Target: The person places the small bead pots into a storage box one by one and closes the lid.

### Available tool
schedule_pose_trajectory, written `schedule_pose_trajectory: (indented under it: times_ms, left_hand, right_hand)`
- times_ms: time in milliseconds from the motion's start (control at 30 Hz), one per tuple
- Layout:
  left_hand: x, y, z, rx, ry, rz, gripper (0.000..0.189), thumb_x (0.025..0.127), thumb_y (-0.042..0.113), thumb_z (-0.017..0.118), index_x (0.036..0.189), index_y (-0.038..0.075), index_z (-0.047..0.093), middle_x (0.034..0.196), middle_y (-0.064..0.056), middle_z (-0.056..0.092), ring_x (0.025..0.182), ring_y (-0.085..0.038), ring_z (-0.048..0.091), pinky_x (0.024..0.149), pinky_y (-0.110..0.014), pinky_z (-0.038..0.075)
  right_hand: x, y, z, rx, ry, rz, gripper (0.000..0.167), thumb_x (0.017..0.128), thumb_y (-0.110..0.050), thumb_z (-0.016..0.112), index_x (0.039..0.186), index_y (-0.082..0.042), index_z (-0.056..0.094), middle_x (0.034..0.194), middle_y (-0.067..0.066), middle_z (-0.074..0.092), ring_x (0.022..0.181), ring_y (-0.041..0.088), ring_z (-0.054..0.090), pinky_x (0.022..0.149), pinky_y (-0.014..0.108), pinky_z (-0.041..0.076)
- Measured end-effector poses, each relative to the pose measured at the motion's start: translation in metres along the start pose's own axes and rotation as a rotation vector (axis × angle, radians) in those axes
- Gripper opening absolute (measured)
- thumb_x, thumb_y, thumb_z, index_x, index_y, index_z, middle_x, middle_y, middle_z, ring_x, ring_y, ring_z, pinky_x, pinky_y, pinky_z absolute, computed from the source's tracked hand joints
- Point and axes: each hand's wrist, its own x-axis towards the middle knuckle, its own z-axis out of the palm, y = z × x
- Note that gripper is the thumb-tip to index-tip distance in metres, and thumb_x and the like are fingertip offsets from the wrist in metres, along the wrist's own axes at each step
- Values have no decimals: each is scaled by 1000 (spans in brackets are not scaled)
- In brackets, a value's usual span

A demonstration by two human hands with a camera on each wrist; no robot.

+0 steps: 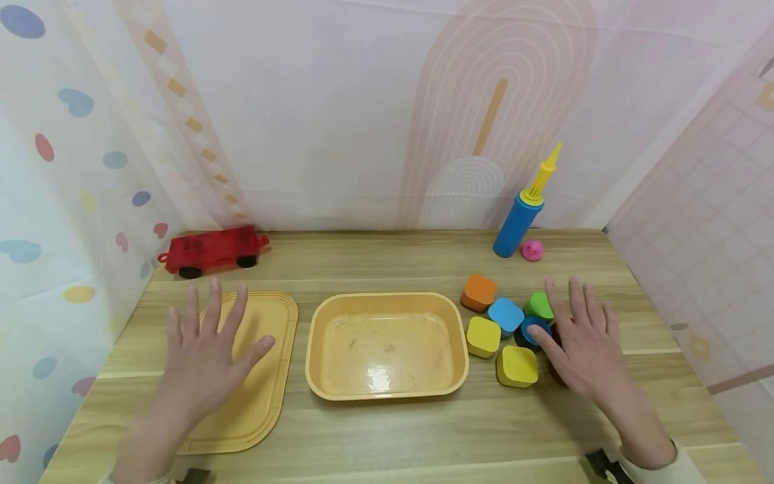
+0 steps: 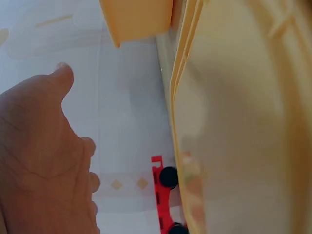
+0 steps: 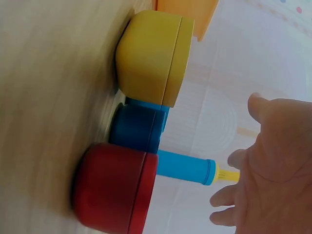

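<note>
My left hand (image 1: pixel 202 363) is held over the flat yellow lid (image 1: pixel 266 403), fingers spread and nothing in its grasp. On the other side, my right hand (image 1: pixel 583 349) hovers with straight fingers over a cluster of small lidded containers. Among these are an orange one (image 1: pixel 479 293), a light blue one (image 1: pixel 506 316), a green one (image 1: pixel 539 306) and two yellow ones (image 1: pixel 517 367). A dark blue container (image 3: pixel 136 127) and a red one (image 3: pixel 116 189) show in the right wrist view; the hand partly covers them in the head view. Between the hands sits an open yellow tub (image 1: pixel 387 395).
A red toy wagon (image 1: pixel 211 250) with black wheels stands at the back left. Toward the back right, a blue hand pump (image 1: pixel 517 225) with a yellow nozzle stands beside a small pink toy (image 1: pixel 532 251). Patterned curtains (image 1: pixel 326 121) close off the table's back and sides.
</note>
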Motion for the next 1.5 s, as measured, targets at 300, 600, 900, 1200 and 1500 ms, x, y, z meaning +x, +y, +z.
schedule_pose_trajectory:
  times_ms: [300,600,900,1200,1500]
  left_hand:
    - [-15,22,19,-114,60,-6,87,115,53,54,179,10,13,182,-30,-5,164,-56,-22,130,-74,-17]
    - [-26,45,32,-276,55,27,84,115,41,57,180,14,10,182,-29,-1,165,-55,-19,132,-71,-14]
    - [-33,66,36,-473,48,15,83,115,33,61,181,20,12,185,-22,2,168,-48,-14,134,-71,-7]
    - [-38,76,42,-588,51,-10,83,115,28,61,180,29,11,186,-17,7,170,-47,-1,137,-67,3]
    - [-40,84,51,-678,114,15,81,115,17,62,180,26,15,182,-15,27,165,-28,29,123,-4,20]
  right_hand:
    - [-14,9,1,53,95,59,90,116,-47,56,174,7,12,172,44,22,157,63,20,124,82,12]
    - [-29,16,3,109,127,127,92,113,-35,66,173,10,13,167,46,30,147,68,31,123,82,20]
    - [-36,20,5,196,233,169,78,105,-20,78,164,11,38,152,40,50,132,61,49,103,83,44]
    - [-41,40,11,351,225,175,70,99,-14,87,153,9,49,132,29,62,116,42,58,95,22,45]
    - [-47,65,19,488,248,78,60,88,9,88,139,7,57,119,8,66,105,-10,56,93,0,45]
